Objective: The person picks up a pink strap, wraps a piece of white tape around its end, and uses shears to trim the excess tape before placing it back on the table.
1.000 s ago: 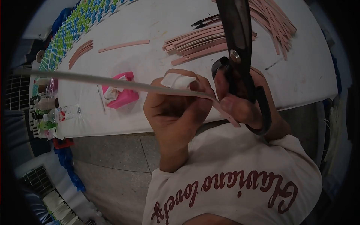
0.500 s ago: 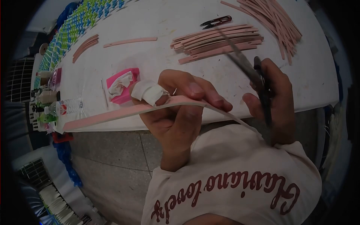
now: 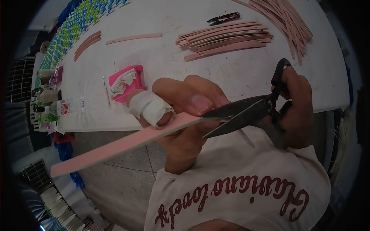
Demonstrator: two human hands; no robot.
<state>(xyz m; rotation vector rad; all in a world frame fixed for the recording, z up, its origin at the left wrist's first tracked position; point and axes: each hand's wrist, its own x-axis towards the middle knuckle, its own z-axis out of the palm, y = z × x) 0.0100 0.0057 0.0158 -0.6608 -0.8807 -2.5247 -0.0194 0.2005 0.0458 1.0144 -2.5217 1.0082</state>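
Note:
My left hand (image 3: 181,104) pinches a long pink strip (image 3: 127,148) with a pale edge, its near part reaching down to the lower left. White tape (image 3: 150,107) wraps one finger of that hand. In my right hand (image 3: 298,104) is a pair of black-handled scissors (image 3: 246,111), fingers through the loops. The blades are parted and lie at the strip, right beside my left fingertips. Past the blades the strip's other end (image 3: 246,138) hangs over my shirt. Whether the blades have cut into the strip is hidden.
On the white table (image 3: 154,65) lie a stack of pink strips (image 3: 225,38), a larger bundle (image 3: 285,27), thread snips (image 3: 224,17), a pink box with tissue (image 3: 127,82) and a few loose strips (image 3: 88,45). Bottles (image 3: 71,106) and blue-green pieces (image 3: 73,42) line the left side.
The scissors have swung down and left, from pointing up to lying across the strip. The strip's left end has dropped, and my left hand has turned and come closer.

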